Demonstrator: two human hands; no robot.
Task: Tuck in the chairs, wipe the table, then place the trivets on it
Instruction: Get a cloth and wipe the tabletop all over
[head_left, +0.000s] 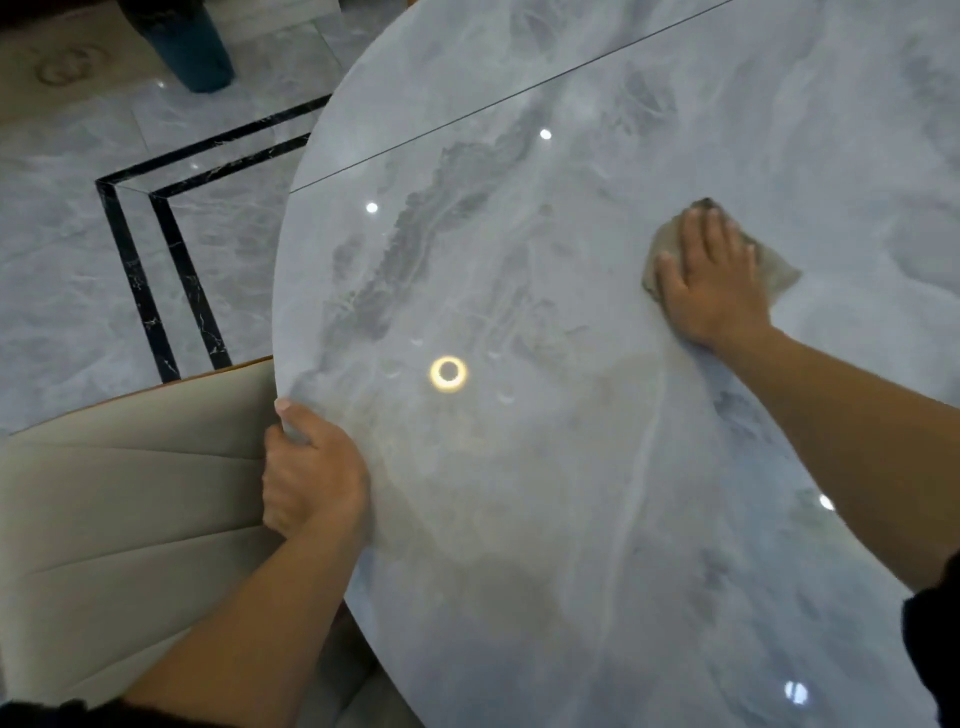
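Cloth (774, 270) is lying mid-surface (519, 291) under my flat, open right hand (711, 280); left hand (311, 467) is gripping the edge. I'm keeping pressure even, overlapping strokes.

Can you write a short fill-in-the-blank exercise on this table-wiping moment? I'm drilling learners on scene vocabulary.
1. The right hand presses a grey-brown ____ flat on the table.
2. The left hand grips the ____ of the round grey marble table.
3. The beige padded ____ stands beside the left hand.

Missing words: cloth; edge; chair
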